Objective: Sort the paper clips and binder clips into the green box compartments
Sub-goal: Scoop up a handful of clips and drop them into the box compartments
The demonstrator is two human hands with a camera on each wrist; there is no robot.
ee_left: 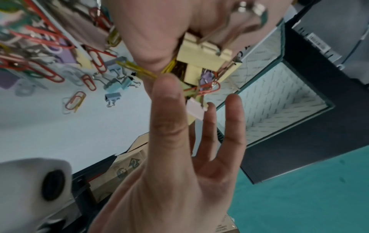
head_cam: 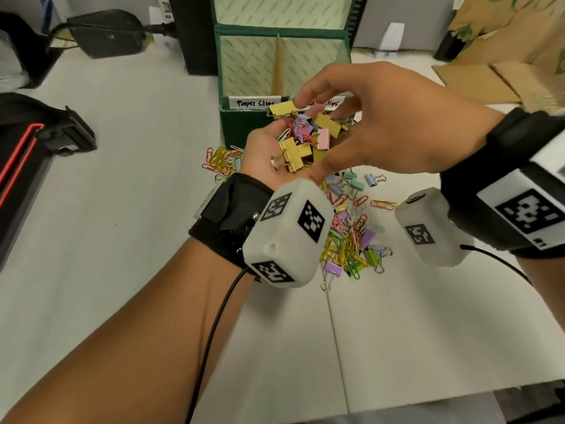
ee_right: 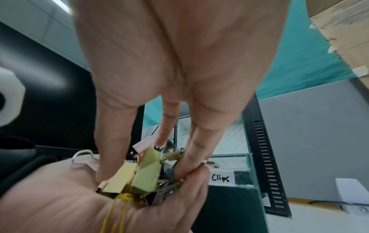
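Note:
My left hand point(head_cam: 262, 149) is palm up in front of the green box point(head_cam: 235, 125) and cups a heap of clips point(head_cam: 301, 139): yellow, pink and purple binder clips tangled with paper clips. My right hand point(head_cam: 333, 136) arches over the heap, its thumb on the near side and its fingers on the far side. In the right wrist view the thumb presses a yellow binder clip point(ee_right: 117, 181). The box has two compartments split by a cardboard divider point(head_cam: 278, 65). The left label point(head_cam: 255, 102) reads "Paper Clips". More mixed clips point(head_cam: 348, 240) lie on the table under my wrists.
A smaller bunch of paper clips point(head_cam: 220, 160) lies left of the box front. A black case with red trim point(head_cam: 27, 154) sits at the left edge, a power brick point(head_cam: 107, 35) at back left, and cardboard boxes point(head_cam: 504, 65) at back right. The white table point(head_cam: 122, 209) stretches toward me.

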